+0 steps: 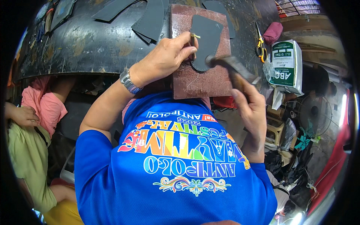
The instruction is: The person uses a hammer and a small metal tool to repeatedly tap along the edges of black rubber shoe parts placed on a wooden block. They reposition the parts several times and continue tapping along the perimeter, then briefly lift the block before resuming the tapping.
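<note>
- Two hands at work over a black table [82, 52], as I see it from my remote post: the left hand [174, 54] steadies a tool, the right hand [250, 105] wields another.
- At centre, the grey piece [209, 33] lies flat on a brown board [202, 86], which rests on the table and reaches past its near edge.
- Left thumb and forefinger pinch a short, slim tool, which I take for a punch [192, 39], near the piece's left edge; I cannot tell whether its tip touches.
- Right fingers wrap the handle of a hammer [230, 65]; its blurred head shows over the piece's lower right, near the punch but apart from it.
- By my reading, the step in hand is punching the piece close to its edge, with the hammer between blows.
- The next move, I judge, calls for a steady, upright punch, fingertips clear of its top, and a short, square strike.
- Nearby, yellow-handled scissors [260, 42] and other cut pieces [150, 22] lie on the table, out of both hands.
</note>
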Demonstrator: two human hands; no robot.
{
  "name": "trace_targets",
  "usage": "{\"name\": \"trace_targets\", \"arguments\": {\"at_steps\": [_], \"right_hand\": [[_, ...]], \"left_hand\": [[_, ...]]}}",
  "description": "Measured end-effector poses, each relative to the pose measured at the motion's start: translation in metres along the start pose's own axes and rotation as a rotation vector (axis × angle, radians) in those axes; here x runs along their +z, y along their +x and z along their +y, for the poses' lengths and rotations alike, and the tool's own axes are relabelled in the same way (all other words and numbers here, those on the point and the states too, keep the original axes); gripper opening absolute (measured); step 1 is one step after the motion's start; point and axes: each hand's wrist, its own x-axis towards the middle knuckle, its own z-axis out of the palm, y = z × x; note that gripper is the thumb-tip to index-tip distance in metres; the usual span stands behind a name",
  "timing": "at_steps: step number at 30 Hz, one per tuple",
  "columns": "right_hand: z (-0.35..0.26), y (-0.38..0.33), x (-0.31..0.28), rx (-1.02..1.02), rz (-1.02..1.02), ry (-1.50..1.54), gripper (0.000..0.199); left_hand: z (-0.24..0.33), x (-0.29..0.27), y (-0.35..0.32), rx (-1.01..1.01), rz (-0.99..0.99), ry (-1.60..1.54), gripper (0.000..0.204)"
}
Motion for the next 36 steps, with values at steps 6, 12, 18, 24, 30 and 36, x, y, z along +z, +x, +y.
{"name": "trace_targets", "arguments": {"at_steps": [6,12,18,24,30,36], "right_hand": [[0.007,-0.001,0.002,-0.008,-0.031,-0.002,0.031],[0.001,-0.004,-0.002,-0.060,0.056,0.068,0.035],[-0.003,-0.008,-0.005,-0.009,0.044,0.081,0.039],[-0.004,-0.007,-0.007,-0.088,0.102,0.189,0.045],[-0.020,-0.015,-0.014,-0.095,0.224,0.189,0.045],[-0.020,-0.006,-0.007,-0.531,0.205,0.621,0.044]], "left_hand": [[0.005,0.002,-0.008,0.090,0.012,0.127,0.013],[0.004,0.004,-0.007,0.101,0.016,0.136,0.012],[0.005,0.005,-0.008,0.177,0.000,0.191,0.012],[0.004,0.002,-0.004,0.198,-0.020,0.147,0.012],[0.005,0.008,-0.008,0.258,-0.037,0.330,0.014],[0.008,0.015,-0.012,0.332,-0.011,0.378,0.014]]}}
